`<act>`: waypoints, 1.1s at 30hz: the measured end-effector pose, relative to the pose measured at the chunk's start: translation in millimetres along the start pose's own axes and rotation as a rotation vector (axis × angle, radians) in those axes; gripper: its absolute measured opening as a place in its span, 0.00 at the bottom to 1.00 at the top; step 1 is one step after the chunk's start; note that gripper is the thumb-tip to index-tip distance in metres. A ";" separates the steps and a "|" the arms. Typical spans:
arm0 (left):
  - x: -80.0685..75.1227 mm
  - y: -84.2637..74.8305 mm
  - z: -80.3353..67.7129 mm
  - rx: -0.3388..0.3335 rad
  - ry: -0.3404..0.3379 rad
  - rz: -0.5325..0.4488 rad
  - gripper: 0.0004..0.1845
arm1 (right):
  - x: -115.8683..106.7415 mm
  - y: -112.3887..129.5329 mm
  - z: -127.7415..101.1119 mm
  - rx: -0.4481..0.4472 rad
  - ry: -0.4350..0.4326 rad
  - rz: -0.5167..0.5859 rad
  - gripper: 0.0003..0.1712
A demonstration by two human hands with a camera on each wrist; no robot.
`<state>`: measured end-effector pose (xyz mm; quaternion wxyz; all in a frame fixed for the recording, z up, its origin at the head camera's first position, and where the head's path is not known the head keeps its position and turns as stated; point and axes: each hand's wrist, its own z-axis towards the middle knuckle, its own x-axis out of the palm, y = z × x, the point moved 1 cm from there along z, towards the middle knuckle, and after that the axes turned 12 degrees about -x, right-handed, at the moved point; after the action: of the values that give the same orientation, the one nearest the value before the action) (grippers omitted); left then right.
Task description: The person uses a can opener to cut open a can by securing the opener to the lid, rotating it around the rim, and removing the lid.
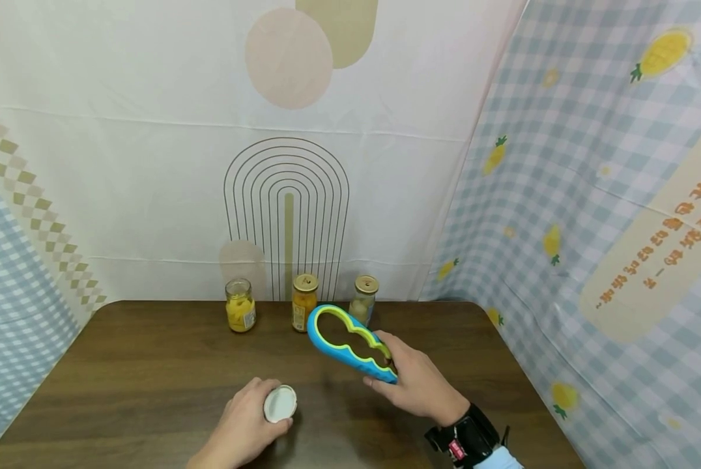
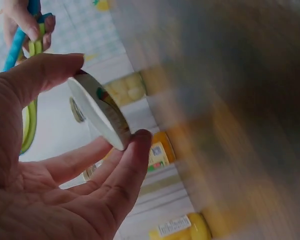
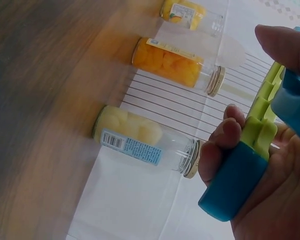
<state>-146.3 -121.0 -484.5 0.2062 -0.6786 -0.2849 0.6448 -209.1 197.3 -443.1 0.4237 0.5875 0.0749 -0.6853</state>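
Note:
My left hand point(image 1: 246, 417) pinches a jar lid point(image 1: 280, 404) by its rim between thumb and fingers, its white inner side facing up toward the head view. In the left wrist view the lid point(image 2: 100, 111) is seen nearly edge-on. My right hand point(image 1: 415, 378) grips the handles of a blue and lime-green jar opener point(image 1: 341, 352), held above the table. At the back stands a lidless jar of yellow fruit point(image 1: 241, 306). Beside it are a gold-lidded jar of orange fruit point(image 3: 167, 65) and a gold-lidded jar of pale fruit point(image 3: 127, 130), partly behind the opener in the head view.
The dark wooden table point(image 1: 151, 371) ends at a white patterned cloth point(image 1: 151, 195) hung behind the jars. A blue checked cloth point(image 1: 515, 228) hangs along the right side, another at the left. A black device point(image 1: 468, 436) is strapped to the right wrist.

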 end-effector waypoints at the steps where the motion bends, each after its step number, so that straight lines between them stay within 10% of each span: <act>1: -1.0 1.8 0.8 -0.009 0.002 0.019 0.32 | 0.1 0.0 0.0 -0.001 0.003 0.003 0.44; 23: -27.2 39.6 16.4 0.007 0.047 0.333 0.30 | -3.0 5.9 0.0 -0.027 0.000 0.097 0.42; 33: -31.0 49.1 27.3 -0.045 0.061 0.297 0.27 | 1.8 6.6 1.0 -0.032 0.003 0.132 0.40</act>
<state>-167.7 -180.7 -495.1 0.1019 -0.7370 -0.1893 0.6407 -205.3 191.6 -441.7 0.4772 0.5853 0.0474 -0.6538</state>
